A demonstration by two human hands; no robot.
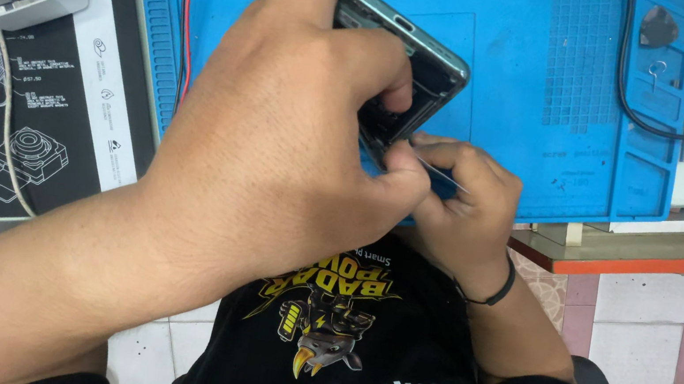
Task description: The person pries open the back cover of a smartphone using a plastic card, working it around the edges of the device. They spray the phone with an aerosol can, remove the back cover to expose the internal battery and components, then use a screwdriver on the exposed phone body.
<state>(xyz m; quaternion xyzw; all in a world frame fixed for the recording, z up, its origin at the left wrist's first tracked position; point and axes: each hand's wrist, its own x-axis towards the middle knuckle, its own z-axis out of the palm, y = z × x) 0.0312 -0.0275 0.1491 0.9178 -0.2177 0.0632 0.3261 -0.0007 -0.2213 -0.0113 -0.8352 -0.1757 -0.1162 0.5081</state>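
Blue mat (pixel 556 62) upper centre; left hand (pixel 277 147) gripping opened phone (pixel 413 68), right hand (pixel 465 205) pinching thin metal tool (pixel 442 176) at phone edge.

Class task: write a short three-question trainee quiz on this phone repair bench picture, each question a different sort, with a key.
1. True or false: the left hand holds the opened phone.
2. The right hand pinches: A) thin metal tool B) hammer C) brush
3. Fill in: the work mat is coloured ____.

Key: 1 true; 2 A; 3 blue.
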